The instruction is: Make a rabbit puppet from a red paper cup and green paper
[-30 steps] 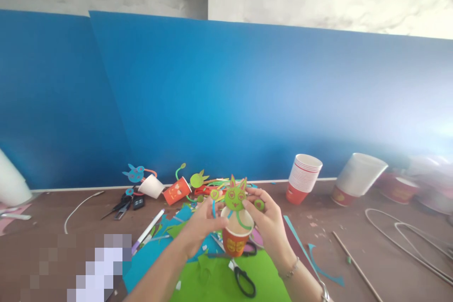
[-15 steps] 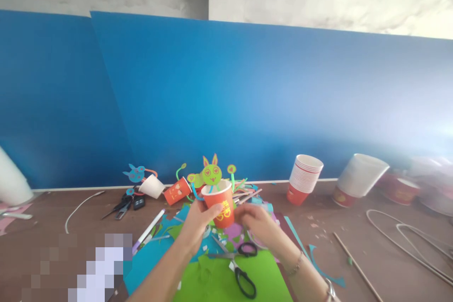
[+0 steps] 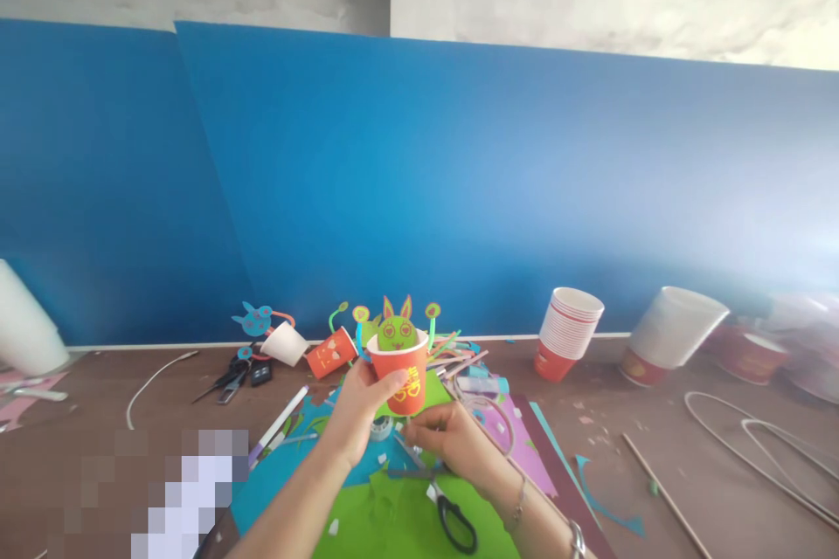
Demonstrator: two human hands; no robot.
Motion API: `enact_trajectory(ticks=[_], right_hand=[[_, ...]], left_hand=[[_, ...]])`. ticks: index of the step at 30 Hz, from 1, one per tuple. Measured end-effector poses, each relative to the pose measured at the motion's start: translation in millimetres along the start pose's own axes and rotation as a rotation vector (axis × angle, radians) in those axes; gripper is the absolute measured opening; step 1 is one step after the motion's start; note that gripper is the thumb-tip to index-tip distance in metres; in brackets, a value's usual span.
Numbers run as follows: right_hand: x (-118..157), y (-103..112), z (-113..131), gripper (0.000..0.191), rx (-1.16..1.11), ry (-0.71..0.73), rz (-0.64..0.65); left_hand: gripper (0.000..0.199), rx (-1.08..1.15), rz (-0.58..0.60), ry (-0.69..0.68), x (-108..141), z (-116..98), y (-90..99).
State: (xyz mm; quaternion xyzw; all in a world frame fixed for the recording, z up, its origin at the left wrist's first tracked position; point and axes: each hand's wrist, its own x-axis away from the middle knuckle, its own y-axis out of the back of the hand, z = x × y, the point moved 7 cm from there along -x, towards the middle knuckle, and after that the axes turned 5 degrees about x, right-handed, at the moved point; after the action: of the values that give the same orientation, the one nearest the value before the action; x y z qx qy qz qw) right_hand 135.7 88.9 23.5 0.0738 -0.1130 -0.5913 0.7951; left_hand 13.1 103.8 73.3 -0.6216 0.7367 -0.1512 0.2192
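My left hand [image 3: 360, 406] is wrapped round a red paper cup [image 3: 401, 380] with a white rim and yellow print, held upright above the table. A green paper rabbit face [image 3: 397, 334] with pink-edged ears pokes out of the cup's mouth, its lower part hidden inside. Bent pipe-cleaner arms with round green paper ends [image 3: 433, 311] stick out at both sides. Just below the cup's base, my right hand [image 3: 446, 441] has thumb and fingers pinched together; what they hold, if anything, I cannot make out. Beneath it lie black-handled scissors [image 3: 457, 524] on green paper [image 3: 367, 524].
Behind stand a stack of paper cups [image 3: 569, 332] and a bagged stack [image 3: 675, 336]. To the left lie a red cup [image 3: 332, 353], a white cup [image 3: 286, 343] with a blue paper face [image 3: 254, 320], and a marker [image 3: 279, 426]. A stick [image 3: 665, 493] and a cable [image 3: 780, 445] lie right.
The rabbit face has sunk from above the rim into the cup. My right hand has moved from the cup's right side down and left, below its base. The left-side arm now points up.
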Motion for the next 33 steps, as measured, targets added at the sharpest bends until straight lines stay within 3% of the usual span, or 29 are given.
enact_trajectory(ticks=[5, 18, 22, 33], right_hand=[[-1.2, 6.4, 3.5, 0.029, -0.179, 0.004, -0.102], [-0.3, 3.7, 3.5, 0.028, -0.199, -0.002, -0.131], [-0.3, 0.5, 2.7, 0.025, -0.202, -0.010, -0.090], [-1.4, -4.5, -4.1, 0.028, -0.251, -0.033, -0.002]], left_hand=[[0.057, 0.009, 0.042, 0.018, 1.8, 5.9, -7.9], [0.060, 0.015, 0.040, 0.040, 3.0, 7.9, -9.7], [0.063, 0.007, 0.021, 0.037, 3.1, 8.6, -7.5], [0.050, -0.052, 0.044, 0.022, 4.0, 5.5, -7.4]])
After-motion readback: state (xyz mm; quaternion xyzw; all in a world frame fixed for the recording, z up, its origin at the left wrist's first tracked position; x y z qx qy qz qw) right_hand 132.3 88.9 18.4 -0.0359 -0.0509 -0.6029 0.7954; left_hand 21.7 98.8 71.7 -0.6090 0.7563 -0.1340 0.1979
